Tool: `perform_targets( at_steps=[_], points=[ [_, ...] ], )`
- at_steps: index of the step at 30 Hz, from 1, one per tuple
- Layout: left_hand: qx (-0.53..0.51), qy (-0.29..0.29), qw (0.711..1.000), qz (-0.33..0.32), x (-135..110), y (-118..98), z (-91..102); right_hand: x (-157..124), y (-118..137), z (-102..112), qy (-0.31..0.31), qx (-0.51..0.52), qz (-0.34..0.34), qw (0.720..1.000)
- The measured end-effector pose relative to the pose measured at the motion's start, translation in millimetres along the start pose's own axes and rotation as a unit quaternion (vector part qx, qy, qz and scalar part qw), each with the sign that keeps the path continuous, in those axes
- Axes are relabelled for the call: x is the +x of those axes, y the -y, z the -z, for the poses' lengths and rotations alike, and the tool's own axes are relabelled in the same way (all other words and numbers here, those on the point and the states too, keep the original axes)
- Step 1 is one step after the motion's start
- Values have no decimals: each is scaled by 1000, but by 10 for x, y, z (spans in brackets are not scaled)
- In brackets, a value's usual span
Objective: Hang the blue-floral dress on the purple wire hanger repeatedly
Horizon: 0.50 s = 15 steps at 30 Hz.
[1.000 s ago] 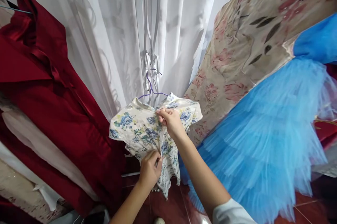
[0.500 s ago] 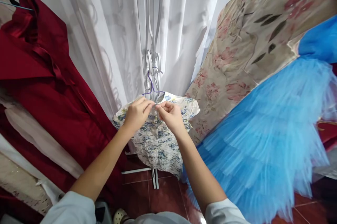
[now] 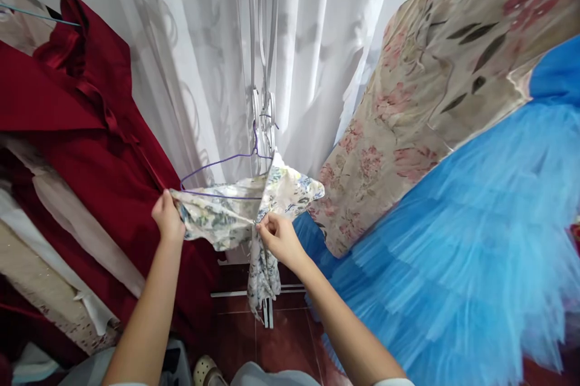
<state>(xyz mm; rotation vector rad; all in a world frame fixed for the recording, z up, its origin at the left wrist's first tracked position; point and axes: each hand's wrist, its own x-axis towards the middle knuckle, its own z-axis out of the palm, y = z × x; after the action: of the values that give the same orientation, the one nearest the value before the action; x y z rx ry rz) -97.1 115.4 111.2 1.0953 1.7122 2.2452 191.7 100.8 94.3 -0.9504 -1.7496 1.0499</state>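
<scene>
A white blouse with a blue and yellow floral print (image 3: 290, 189) hangs partly on a purple wire hanger (image 3: 217, 161). The hanger's left arm is bare, while the blouse's right shoulder still covers its other side. My left hand (image 3: 168, 217) is closed on the blouse's left part and holds it stretched out sideways, near the hanger's left end. At the middle, my right hand (image 3: 276, 235) pinches the blouse's front edge between thumb and fingers. The lower part of the blouse hangs bunched below my right hand.
A white metal stand (image 3: 267, 96) carries the hanger before white curtains (image 3: 203, 60). A dark red dress (image 3: 90, 162) hangs at left. On the right are a beige floral dress (image 3: 389, 120) and a blue tulle dress (image 3: 435, 241). The floor has red tiles (image 3: 285, 337).
My left hand has moved left and down, pulling the blouse's left side off the hanger arm. My right hand has dropped slightly, still pinching the front edge.
</scene>
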Motion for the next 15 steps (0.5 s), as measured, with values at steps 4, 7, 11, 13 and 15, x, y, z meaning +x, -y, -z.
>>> perform_targets(
  at_steps=[4, 7, 11, 13, 15],
  points=[
    [-52, 49, 992, 107, -993, 218, -28, -191, -334, 80, -23, -36, -36, 998],
    [-82, 111, 978, 153, -1658, 73, -283, -354, -482, 212, 19, -86, 10, 996],
    [-81, 243, 956, 141, -2018, -319, -660, -549, -427, 308, 150, 30, 24, 988],
    [-65, 290, 949, 106, -2028, -461, -752, -614, -365, 337, 167, 120, -29, 978],
    [-74, 331, 936, 97, -2030, -512, -758, -662, -310, 407, 159, 188, -79, 966]
  ],
)
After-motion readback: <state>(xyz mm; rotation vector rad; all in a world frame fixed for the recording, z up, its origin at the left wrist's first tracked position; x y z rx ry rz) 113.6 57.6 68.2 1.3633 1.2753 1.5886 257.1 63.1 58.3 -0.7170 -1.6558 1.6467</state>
